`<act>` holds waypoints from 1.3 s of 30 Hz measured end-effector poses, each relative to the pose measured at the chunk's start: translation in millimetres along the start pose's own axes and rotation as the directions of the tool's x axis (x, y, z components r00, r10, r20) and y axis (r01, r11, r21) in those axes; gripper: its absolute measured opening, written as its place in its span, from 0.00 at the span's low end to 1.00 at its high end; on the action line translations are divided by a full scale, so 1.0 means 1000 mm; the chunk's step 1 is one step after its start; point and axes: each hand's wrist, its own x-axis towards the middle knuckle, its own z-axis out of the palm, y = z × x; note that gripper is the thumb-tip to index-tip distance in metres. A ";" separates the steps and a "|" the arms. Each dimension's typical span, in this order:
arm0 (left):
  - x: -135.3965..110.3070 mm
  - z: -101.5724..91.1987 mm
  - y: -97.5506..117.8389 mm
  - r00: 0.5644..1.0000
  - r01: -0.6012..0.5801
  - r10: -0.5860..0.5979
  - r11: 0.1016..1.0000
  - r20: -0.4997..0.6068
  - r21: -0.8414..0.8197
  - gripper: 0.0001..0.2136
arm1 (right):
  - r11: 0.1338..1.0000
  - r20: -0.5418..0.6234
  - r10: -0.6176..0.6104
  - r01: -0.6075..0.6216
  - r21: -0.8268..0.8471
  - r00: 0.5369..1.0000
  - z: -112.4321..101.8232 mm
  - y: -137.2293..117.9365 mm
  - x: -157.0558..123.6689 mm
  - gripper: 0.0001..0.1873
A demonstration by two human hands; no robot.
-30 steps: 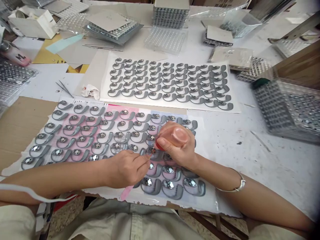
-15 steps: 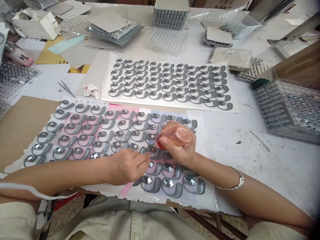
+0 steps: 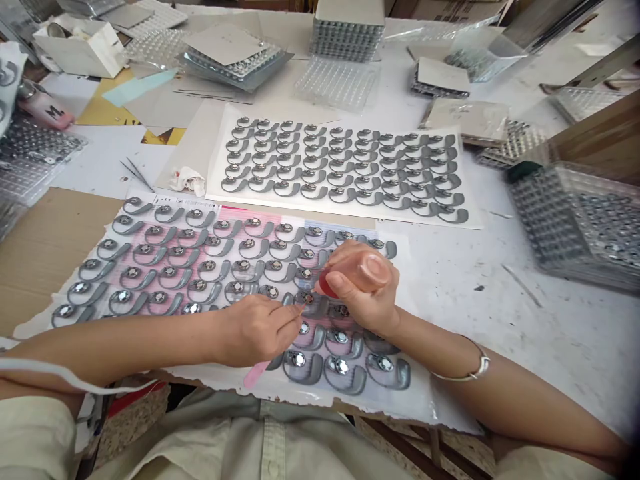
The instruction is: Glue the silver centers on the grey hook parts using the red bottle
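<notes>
My right hand (image 3: 371,303) is wrapped round a small translucent pink-orange squeeze bottle (image 3: 363,272), tilted with its base up and its reddish end toward the lower left. My left hand (image 3: 263,330) is closed in a pinch at a grey curved metal piece (image 3: 315,303) with a round shiny setting. What its fingertips hold is too small to make out. Rows of similar curved pieces (image 3: 245,270) lie round both hands on a plastic-covered sheet (image 3: 425,393). A pink strip (image 3: 256,375) lies beneath my left hand.
A second white sheet (image 3: 473,221) with rows of curved pieces lies farther back. Tweezers (image 3: 137,173) and a crumpled tissue (image 3: 189,182) are at the left. Clear trays of small parts (image 3: 575,227) stand at the right; stacked trays (image 3: 347,37) stand at the back.
The view has shifted slightly, so the table things appear a little farther right. Both hands keep nearly the same place and grip over the pieces.
</notes>
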 end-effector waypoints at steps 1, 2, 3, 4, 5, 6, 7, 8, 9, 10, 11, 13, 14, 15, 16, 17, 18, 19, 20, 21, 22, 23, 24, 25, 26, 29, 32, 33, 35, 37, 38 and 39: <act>0.000 0.000 0.000 1.000 -0.001 0.001 1.000 0.003 -0.001 0.09 | 1.000 0.003 -0.005 0.005 0.000 1.000 0.000 0.000 0.000 0.08; 0.000 0.000 0.000 1.000 -0.002 0.002 1.000 0.004 -0.002 0.09 | 1.000 0.006 -0.007 0.007 0.002 1.000 -0.001 0.000 0.000 0.08; 0.000 0.000 0.000 1.000 -0.002 0.002 1.000 0.004 -0.002 0.09 | 1.000 0.007 -0.008 0.008 0.005 1.000 -0.001 0.000 0.000 0.07; -0.001 0.000 0.000 1.000 -0.004 0.004 1.000 0.006 -0.001 0.09 | 1.000 0.009 -0.007 0.007 0.008 1.000 -0.001 0.001 0.000 0.07; -0.001 0.001 0.000 1.000 -0.006 0.006 1.000 0.011 0.003 0.08 | 1.000 0.009 -0.006 0.006 0.010 1.000 -0.001 0.001 0.000 0.07; -0.001 0.001 -0.001 1.000 -0.007 0.007 1.000 0.014 0.007 0.08 | 1.000 0.009 -0.005 0.005 0.011 1.000 -0.001 0.001 0.000 0.08; -0.001 0.001 -0.001 1.000 -0.007 0.006 1.000 0.017 0.011 0.08 | 1.000 0.009 -0.004 0.004 0.010 1.000 -0.001 0.001 0.000 0.08; -0.001 0.001 -0.001 1.000 -0.004 0.004 1.000 0.019 0.012 0.08 | 1.000 0.009 -0.004 0.003 0.007 1.000 0.000 0.001 0.000 0.08; -0.001 0.002 0.000 1.000 -0.002 0.002 1.000 0.018 0.010 0.08 | 1.000 0.009 -0.001 0.001 0.003 1.000 0.000 0.001 0.000 0.08; -0.001 0.002 0.000 1.000 0.001 -0.001 1.000 0.017 0.006 0.08 | 1.000 0.009 0.002 -0.002 -0.001 1.000 0.000 0.002 0.000 0.09; -0.001 0.002 0.000 1.000 0.002 -0.002 1.000 0.014 0.002 0.08 | 1.000 0.010 0.005 -0.005 -0.004 1.000 0.000 0.002 0.000 0.09; -0.001 0.002 0.000 1.000 0.000 0.000 1.000 0.012 -0.001 0.08 | 1.000 0.014 0.007 -0.006 -0.001 1.000 0.001 0.002 0.000 0.09; -0.001 0.002 0.000 1.000 -0.001 0.001 1.000 0.011 -0.002 0.08 | 1.000 0.016 0.005 -0.005 0.004 1.000 0.001 0.002 0.000 0.09; -0.002 0.002 0.000 1.000 -0.002 0.002 1.000 0.010 -0.003 0.08 | 1.000 0.017 0.004 -0.004 0.010 1.000 0.001 0.003 -0.001 0.08; -0.002 0.002 0.000 1.000 -0.001 0.001 1.000 0.008 -0.004 0.08 | 1.000 0.017 0.003 -0.003 0.014 1.000 0.001 0.003 -0.001 0.08; -0.002 0.002 0.000 1.000 0.000 0.000 1.000 0.006 -0.006 0.08 | 1.000 0.017 0.002 -0.002 0.018 1.000 0.001 0.003 -0.001 0.07; -0.002 0.003 0.000 1.000 0.002 -0.002 1.000 0.002 -0.007 0.07 | 1.000 0.017 0.000 -0.001 0.021 1.000 0.001 0.003 -0.001 0.07; -0.002 0.003 0.000 1.000 0.003 -0.003 1.000 -0.002 -0.009 0.07 | 1.000 0.018 -0.001 0.001 0.024 1.000 0.001 0.002 -0.001 0.07; -0.002 0.003 0.000 1.000 0.005 -0.005 1.000 -0.006 -0.009 0.07 | 1.000 0.019 -0.005 0.004 0.027 1.000 0.001 0.002 -0.001 0.07; -0.001 0.004 0.000 1.000 0.007 -0.007 1.000 -0.010 -0.009 0.07 | 1.000 0.021 -0.009 0.008 0.029 1.000 0.002 0.002 -0.001 0.07; -0.001 0.004 0.000 1.000 0.008 -0.008 1.000 -0.013 -0.011 0.07 | 1.000 0.022 -0.013 0.013 0.028 1.000 0.002 0.002 -0.001 0.07; -0.001 0.004 0.000 1.000 0.010 -0.010 1.000 -0.013 -0.011 0.07 | 1.000 0.023 -0.018 0.017 0.025 1.000 0.002 0.001 0.000 0.07; -0.001 0.004 0.000 1.000 0.011 -0.011 1.000 -0.012 -0.011 0.07 | 1.000 0.023 -0.022 0.022 0.021 0.999 0.002 0.001 0.000 0.07; -0.001 0.004 0.000 1.000 0.011 -0.011 1.000 -0.010 -0.008 0.07 | 1.000 0.022 -0.027 0.026 0.017 0.999 0.002 0.001 0.000 0.07; -0.001 0.004 0.000 1.000 0.011 -0.011 1.000 -0.008 -0.003 0.07 | 0.999 0.021 -0.031 0.031 0.014 0.999 0.003 0.001 0.000 0.07; -0.001 0.003 0.000 1.000 0.008 -0.008 1.000 -0.007 0.015 0.08 | 0.999 0.017 -0.044 0.044 0.007 0.999 0.003 0.001 -0.001 0.07; -0.001 0.002 0.000 1.000 0.003 -0.003 1.000 -0.004 0.015 0.08 | 0.998 0.017 -0.056 0.056 -0.003 0.998 0.003 0.001 -0.001 0.06; -0.001 0.002 0.000 1.000 0.001 -0.001 1.000 -0.003 0.010 0.08 | 0.998 0.019 -0.060 0.060 -0.005 0.998 0.003 0.001 -0.001 0.06; 0.000 0.002 0.000 1.000 -0.003 0.003 1.000 -0.006 -0.002 0.08 | 0.998 0.020 -0.065 0.065 -0.003 0.998 0.002 0.001 -0.001 0.06; 0.000 0.002 -0.001 1.000 -0.004 0.004 1.000 -0.007 -0.010 0.08 | 0.997 0.018 -0.074 0.074 -0.001 0.997 0.002 0.000 -0.001 0.06; -0.001 0.002 -0.001 1.000 -0.003 0.003 1.000 -0.006 -0.009 0.08 | 0.997 0.017 -0.079 0.079 0.000 0.997 0.002 0.000 -0.001 0.06; -0.001 0.002 -0.001 1.000 -0.003 0.003 1.000 -0.003 -0.006 0.08 | 0.996 0.017 -0.085 0.085 -0.003 0.996 0.002 0.000 0.000 0.06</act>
